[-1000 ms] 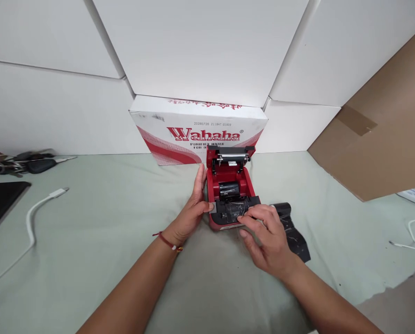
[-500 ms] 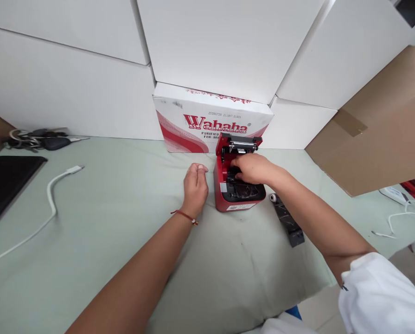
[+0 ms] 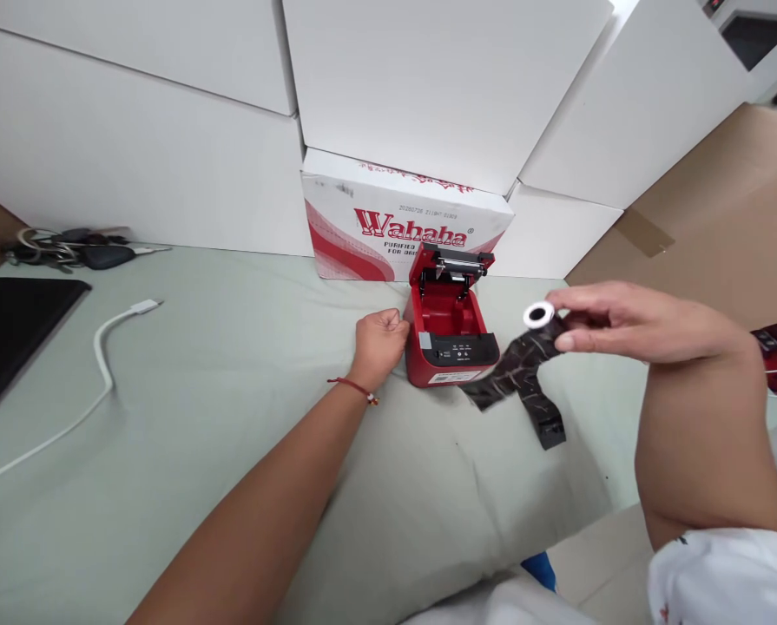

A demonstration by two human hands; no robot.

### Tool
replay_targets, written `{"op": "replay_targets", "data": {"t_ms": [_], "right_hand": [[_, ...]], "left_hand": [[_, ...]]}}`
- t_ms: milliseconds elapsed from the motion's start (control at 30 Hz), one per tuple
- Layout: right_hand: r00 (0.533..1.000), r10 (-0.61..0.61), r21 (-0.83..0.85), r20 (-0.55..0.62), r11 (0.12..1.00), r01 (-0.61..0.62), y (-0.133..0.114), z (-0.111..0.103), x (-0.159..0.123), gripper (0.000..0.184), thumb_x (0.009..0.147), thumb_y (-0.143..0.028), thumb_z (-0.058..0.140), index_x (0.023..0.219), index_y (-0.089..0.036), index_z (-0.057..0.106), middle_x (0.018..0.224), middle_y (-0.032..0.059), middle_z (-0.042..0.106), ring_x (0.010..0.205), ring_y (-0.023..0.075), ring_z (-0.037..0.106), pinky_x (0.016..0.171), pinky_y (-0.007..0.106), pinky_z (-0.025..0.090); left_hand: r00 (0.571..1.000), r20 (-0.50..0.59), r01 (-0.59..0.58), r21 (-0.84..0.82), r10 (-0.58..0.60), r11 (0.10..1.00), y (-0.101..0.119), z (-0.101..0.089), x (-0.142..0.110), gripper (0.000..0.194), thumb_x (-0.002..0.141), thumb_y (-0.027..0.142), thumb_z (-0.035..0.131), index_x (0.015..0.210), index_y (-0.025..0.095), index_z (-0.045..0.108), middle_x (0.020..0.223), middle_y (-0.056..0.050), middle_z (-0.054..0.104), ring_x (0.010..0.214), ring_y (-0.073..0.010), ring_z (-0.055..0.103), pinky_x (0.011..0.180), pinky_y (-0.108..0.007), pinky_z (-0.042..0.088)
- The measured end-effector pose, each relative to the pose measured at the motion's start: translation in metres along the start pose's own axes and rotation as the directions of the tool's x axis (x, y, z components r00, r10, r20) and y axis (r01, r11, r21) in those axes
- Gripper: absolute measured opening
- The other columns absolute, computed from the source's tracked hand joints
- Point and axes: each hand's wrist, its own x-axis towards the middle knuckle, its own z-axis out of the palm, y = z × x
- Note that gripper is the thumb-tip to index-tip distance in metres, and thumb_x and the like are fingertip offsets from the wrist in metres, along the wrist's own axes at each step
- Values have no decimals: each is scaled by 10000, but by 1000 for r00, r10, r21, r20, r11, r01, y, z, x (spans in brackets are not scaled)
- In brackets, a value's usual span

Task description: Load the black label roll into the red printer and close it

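Note:
A small red and black label printer [image 3: 418,356] stands with its lid [image 3: 457,260] tipped up and back, and its red inner bay is bare. My left hand [image 3: 380,345] is closed in a fist at the printer's left side, with nothing visible in it. Between the thumb and fingers of my right hand [image 3: 613,321] is a roll of black marbled labels [image 3: 544,334], held up to the right of the printer. Its white-rimmed core faces me, and a loose strip trails toward the printer. Another black strip [image 3: 548,421] lies on the cloth below; its upper end is hidden.
Behind the printer stands a Wahaha carton [image 3: 342,226] against stacked white boxes [image 3: 401,78]. A brown cardboard box [image 3: 701,200] is at the right. On the left lie keys [image 3: 69,247], a black flat object [image 3: 23,338] and a white cable [image 3: 105,356] on the green cloth.
My right hand has come out of the printer and moved right, bringing the label roll with it. The bay now shows bare. My left hand has curled tighter and shifted right against the printer.

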Motion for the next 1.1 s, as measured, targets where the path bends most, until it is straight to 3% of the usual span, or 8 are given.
{"op": "replay_targets", "data": {"t_ms": [167, 300, 433, 567, 667, 767, 900, 1100], "right_hand": [[996, 23, 108, 81, 994, -32, -3, 19, -20, 517, 872, -467, 869, 1354, -287, 815, 1214, 87, 861, 1139, 323, 778, 965, 368, 585], [984, 45, 243, 171, 966, -86, -4, 28, -33, 421, 938, -367, 748, 1341, -268, 820, 1268, 85, 858, 1072, 291, 792, 907, 354, 604], [969, 239, 271, 56, 931, -245, 11, 25, -44, 369, 1024, -327, 602, 1314, -253, 818, 1292, 76, 849, 1023, 251, 792, 868, 327, 604], [925, 380, 125, -3, 918, -377, 39, 24, -54, 353, 990, -212, 604, 1245, -256, 845, 1234, 70, 862, 1020, 253, 800, 890, 332, 599], [936, 352, 70, 23, 933, -353, 50, 34, -55, 398, 938, -164, 655, 1278, -252, 842, 1300, 85, 844, 1087, 276, 798, 914, 343, 599], [951, 305, 58, 50, 950, -307, 49, 50, -50, 422, 911, -156, 701, 1299, -248, 838, 1309, 94, 834, 1130, 288, 789, 939, 343, 593], [966, 252, 43, 55, 966, -255, 46, 64, -46, 467, 929, -168, 701, 1380, -234, 804, 1354, 112, 812, 1170, 289, 767, 976, 343, 576], [964, 265, -4, 10, 964, -265, 41, 46, -53, 433, 965, -243, 694, 1385, -257, 801, 1341, 107, 797, 1117, 294, 755, 886, 346, 548]], "left_hand": [[1000, 9, 0, -8, 0, 1000, 2, 0, 2, 405, 715, 121, 583, 535, 234, 238, 555, 47, 216, 590, -125, 226, 589, -314, 173], [1000, -11, -12, -11, 12, 1000, 2, -3, -1, 397, 717, 105, 588, 551, 236, 252, 560, 52, 236, 598, -129, 247, 598, -312, 204], [993, -114, -18, -54, 12, 998, -5, -6, 0, 272, 707, 103, 609, 678, 243, 378, 625, 61, 352, 626, -143, 343, 625, -299, 292], [979, -202, -25, -159, -7, 987, -17, -4, 9, 269, 624, 88, 583, 825, 245, 495, 774, 40, 506, 725, -156, 500, 703, -288, 414], [994, -113, -20, -178, 0, 984, -22, -2, 11, 201, 581, 123, 530, 742, 238, 493, 739, 22, 535, 728, -165, 549, 710, -293, 434], [1000, 7, 17, -177, -16, 984, -20, -2, 8, 141, 529, 159, 482, 644, 239, 488, 599, 27, 495, 602, -156, 471, 610, -289, 342], [999, 41, 26, -173, -19, 985, -15, -4, 4, 116, 479, 178, 461, 576, 229, 499, 556, 31, 471, 572, -136, 384, 582, -277, 273], [998, 50, 32, -168, -23, 985, -11, -4, 5, 145, 457, 182, 448, 575, 224, 521, 563, 30, 477, 586, -138, 403, 589, -276, 284]]}}
